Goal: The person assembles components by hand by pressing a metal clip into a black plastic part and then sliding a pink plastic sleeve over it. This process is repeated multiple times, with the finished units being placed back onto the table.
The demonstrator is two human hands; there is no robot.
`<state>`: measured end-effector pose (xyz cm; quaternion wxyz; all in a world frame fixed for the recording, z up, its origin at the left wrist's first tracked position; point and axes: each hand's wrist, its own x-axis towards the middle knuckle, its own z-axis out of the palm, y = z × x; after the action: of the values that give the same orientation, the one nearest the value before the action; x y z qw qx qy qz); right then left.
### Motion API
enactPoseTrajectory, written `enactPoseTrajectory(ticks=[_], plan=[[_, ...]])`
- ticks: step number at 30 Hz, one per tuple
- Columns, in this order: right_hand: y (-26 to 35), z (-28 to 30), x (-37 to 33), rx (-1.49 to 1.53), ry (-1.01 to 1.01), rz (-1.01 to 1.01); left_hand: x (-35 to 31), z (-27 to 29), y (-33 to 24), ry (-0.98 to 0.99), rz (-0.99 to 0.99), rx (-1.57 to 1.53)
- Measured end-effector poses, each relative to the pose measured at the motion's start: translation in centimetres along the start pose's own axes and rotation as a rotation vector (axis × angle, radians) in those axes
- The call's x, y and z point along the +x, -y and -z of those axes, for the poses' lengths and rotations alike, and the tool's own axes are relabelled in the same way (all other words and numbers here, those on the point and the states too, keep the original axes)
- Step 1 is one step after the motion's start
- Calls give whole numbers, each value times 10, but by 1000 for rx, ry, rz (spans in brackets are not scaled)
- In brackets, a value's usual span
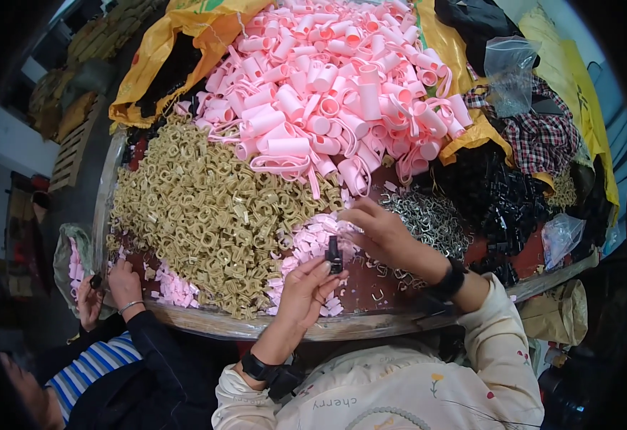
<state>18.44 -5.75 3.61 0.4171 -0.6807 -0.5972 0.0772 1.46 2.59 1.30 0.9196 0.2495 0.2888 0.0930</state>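
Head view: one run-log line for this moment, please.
left hand: holds small black clip | right hand: on pink pieces | beside: tan rings pile, metal clips

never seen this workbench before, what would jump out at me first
The big heap of pink plastic tubes at the far middle of the table dominates, with a wide pile of tan ring-shaped parts to its left. Nearer, the person's left hand holds a small black clip upright while the right hand reaches by the shiny metal clips.
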Motion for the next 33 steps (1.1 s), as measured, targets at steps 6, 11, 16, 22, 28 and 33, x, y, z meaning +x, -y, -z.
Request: enactPoseTrajectory(ticks=[6,11,16,22,28,33], plan=[[-52,-30,18,-417,62,111,4,2,1,-48,-64,-8],[-33,-19,-7,590,76,-452,5,4,1,-60,-83,-65],[12,-23,-29,1364,-140,-815,16,-5,11,21,-25,-186],[10,-11,-46,338,-26,-224,12,-4,18,82,-5,-222],[8,4,-48,171,89,-95,6,-11,11,45,-51,41],[19,17,-42,435,78,-296,3,-18,14,22,-244,275]])
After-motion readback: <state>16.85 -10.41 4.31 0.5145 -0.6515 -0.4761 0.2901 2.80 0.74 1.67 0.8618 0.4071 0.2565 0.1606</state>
